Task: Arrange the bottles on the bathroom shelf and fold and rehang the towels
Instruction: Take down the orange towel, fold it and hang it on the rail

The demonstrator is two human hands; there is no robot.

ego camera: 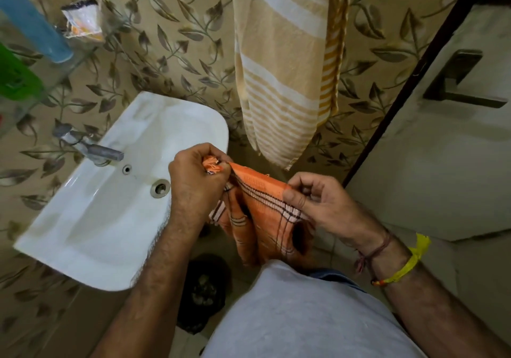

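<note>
both hands pinch orange towel; no legible writing.

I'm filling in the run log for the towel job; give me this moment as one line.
step: folding | left hand: pinches orange towel corner | right hand: pinches its top edge | striped towel: hanging on wall | bottles: untouched

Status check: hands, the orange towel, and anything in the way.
Left hand and right hand both pinch the orange towel along its top edge. Towel bunched, not yet hung. Striped beige towel already hanging on the wall; nothing blocking.
</note>
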